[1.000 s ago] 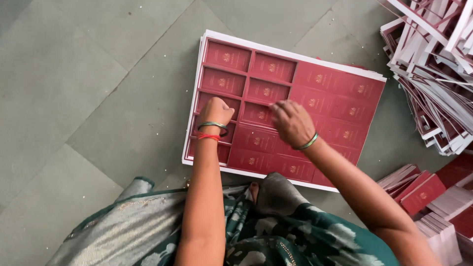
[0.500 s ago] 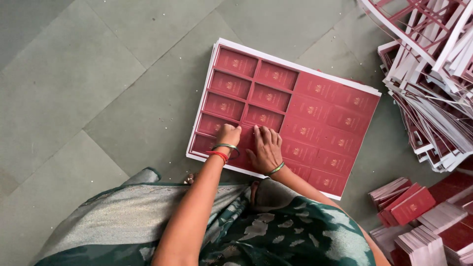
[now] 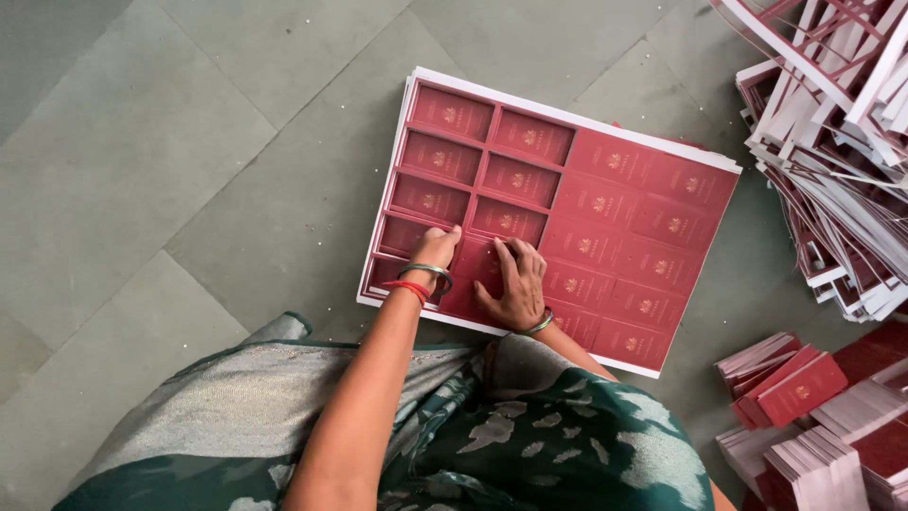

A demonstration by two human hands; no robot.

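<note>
Pressing on the red printed sheet [image 3: 567,218] that lies on the floor [image 3: 189,142], the left hand [image 3: 437,251] curls at a near card and the right hand [image 3: 515,284] lies spread flat; left-column cards look punched loose, the right ones uncut.

Two bare hands, the left hand [image 3: 437,248] and the right hand [image 3: 513,282], lay on one large white-edged sheet of printed red rectangular covers [image 3: 567,203], four columns wide. Two bangles circled the left wrist, one the right. Nearby stacks were too jumbled to count.
</note>
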